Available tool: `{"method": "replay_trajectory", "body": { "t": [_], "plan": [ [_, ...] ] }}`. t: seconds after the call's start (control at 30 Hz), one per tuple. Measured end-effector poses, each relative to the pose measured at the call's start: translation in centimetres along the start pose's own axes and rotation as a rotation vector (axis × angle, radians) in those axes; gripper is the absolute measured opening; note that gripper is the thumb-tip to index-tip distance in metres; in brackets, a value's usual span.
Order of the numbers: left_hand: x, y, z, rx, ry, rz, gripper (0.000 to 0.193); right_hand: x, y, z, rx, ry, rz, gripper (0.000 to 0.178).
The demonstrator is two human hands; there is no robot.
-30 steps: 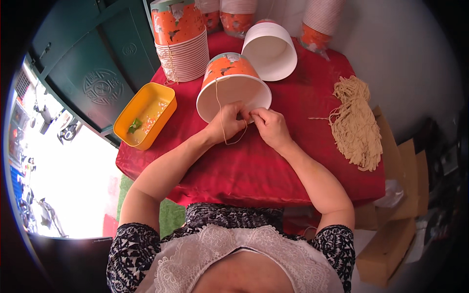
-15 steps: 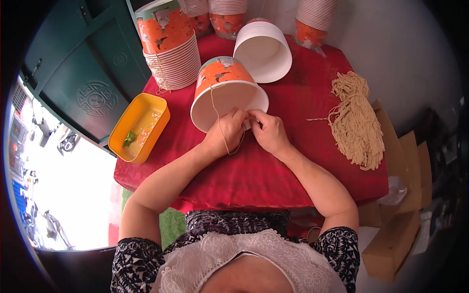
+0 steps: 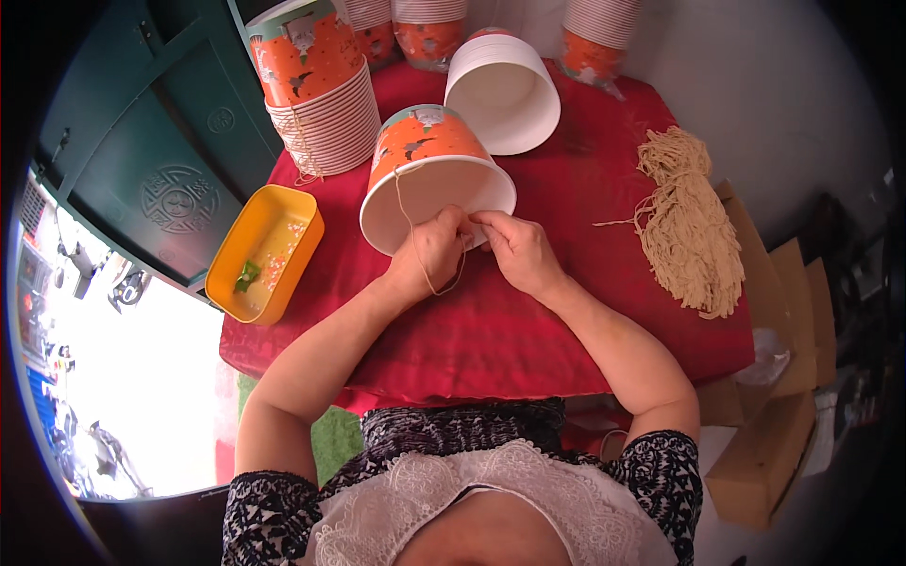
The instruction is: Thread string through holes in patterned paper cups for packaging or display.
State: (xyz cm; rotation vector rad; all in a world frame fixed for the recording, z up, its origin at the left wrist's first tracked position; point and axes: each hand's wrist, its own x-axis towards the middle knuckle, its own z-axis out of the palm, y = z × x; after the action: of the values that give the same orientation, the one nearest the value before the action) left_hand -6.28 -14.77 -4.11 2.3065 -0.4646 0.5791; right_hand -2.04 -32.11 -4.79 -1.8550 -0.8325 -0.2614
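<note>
An orange bucket (image 3: 429,146) is tipped on the bench (image 3: 585,311), cord (image 3: 403,203) seemingly fastened at its upper-left rim, the other end, apparently unfinished, seemingly pinched at its lower-right rim by narrowed fingers (image 3: 495,221) of left hand (image 3: 432,250) and right hand (image 3: 522,250).

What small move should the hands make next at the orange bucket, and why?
Perhaps the right hand should draw the slack cord upward while the left hand steadies the bucket: the cord runs from the top of the rim into a loose loop near the left hand, and both hands meet at the rim's bottom.
</note>
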Motion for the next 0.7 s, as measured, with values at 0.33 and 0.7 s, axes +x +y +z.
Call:
{"method": "replay_trajectory", "body": {
  "t": [0.33,0.7],
  "plan": [
    [-0.3,0.2,-0.9,-0.126,-0.060,-0.069,0.015,-0.2,-0.4,-0.7,-0.078,-0.131,-0.018,0.016],
    [-0.3,0.3,-0.8,-0.144,-0.028,-0.024,0.014,-0.2,-0.2,-0.8,-0.112,-0.146,-0.016,0.015]
  ]
}}
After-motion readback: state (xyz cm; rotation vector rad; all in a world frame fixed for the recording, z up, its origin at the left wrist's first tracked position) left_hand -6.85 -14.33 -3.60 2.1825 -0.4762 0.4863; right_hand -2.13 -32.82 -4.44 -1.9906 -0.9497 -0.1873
